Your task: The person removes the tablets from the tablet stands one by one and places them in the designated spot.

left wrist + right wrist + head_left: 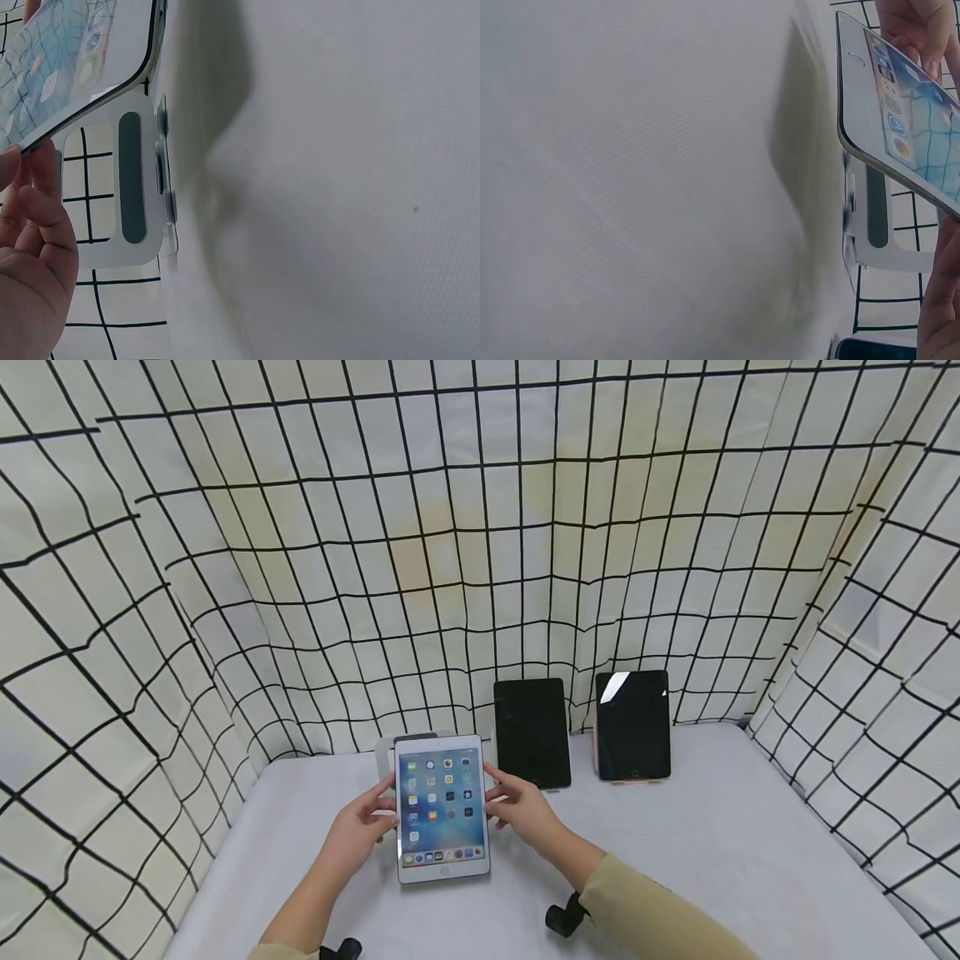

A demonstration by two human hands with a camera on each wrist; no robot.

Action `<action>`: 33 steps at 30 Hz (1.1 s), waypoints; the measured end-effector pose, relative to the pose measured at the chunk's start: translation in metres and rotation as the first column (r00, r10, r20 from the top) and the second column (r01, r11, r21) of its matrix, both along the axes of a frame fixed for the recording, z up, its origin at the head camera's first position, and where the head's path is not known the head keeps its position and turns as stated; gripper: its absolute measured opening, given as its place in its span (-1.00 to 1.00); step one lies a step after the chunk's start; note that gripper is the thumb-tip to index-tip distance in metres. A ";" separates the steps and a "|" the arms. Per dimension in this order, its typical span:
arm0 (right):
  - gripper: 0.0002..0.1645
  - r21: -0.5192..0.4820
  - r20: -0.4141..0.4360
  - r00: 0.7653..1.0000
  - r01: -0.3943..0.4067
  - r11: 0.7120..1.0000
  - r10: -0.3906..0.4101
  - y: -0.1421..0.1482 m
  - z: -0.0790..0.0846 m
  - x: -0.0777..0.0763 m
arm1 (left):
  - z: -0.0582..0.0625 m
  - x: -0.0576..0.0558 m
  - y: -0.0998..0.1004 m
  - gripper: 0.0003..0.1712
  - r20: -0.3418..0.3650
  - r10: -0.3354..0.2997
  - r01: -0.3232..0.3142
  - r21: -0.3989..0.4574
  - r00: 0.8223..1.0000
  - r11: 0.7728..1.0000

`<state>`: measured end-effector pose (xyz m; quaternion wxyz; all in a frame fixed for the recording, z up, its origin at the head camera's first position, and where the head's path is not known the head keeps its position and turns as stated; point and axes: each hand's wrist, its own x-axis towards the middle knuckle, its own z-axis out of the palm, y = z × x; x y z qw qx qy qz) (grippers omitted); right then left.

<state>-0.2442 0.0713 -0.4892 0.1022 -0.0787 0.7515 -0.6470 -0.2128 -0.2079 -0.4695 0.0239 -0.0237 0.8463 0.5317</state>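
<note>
A white tablet with its screen lit, showing rows of app icons, is held between both hands. My left hand pinches its left edge, and my right hand grips the right edge. In the left wrist view the tablet is tilted above the white surface, its shadow beneath. Behind it stands a pale stand with a grey strip, mostly hidden by the tablet in the head view. The right wrist view also shows the tablet's corner raised off the surface.
Two dark-screened tablets, one black and one with a pinkish edge, lean upright at the back right. White cloth covers the table. Walls with a black grid enclose the back and sides.
</note>
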 end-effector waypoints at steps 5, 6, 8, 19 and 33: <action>-0.22 0.000 0.017 1.000 -0.012 1.000 0.012 -0.002 0.000 0.000 | 0.001 0.002 -0.003 -0.23 -0.002 -0.004 0.004 0.005 1.000 1.000; -0.22 0.000 0.022 1.000 -0.016 1.000 0.016 -0.002 0.000 0.000 | 0.001 0.003 -0.003 -0.23 0.002 -0.003 0.003 0.008 1.000 1.000; -0.22 -0.001 0.030 0.999 -0.021 1.000 0.021 -0.003 -0.002 0.001 | 0.000 0.003 -0.005 -0.23 0.009 -0.003 0.003 0.014 1.000 1.000; -0.20 -0.013 0.073 0.997 -0.019 1.000 0.020 -0.010 -0.006 0.006 | -0.004 0.008 -0.011 -0.23 0.048 0.012 -0.011 -0.021 0.999 1.000; -0.18 0.000 0.131 0.991 -0.032 0.999 0.032 -0.022 -0.014 0.015 | -0.010 0.019 -0.019 -0.21 0.116 0.033 -0.030 -0.021 0.993 0.999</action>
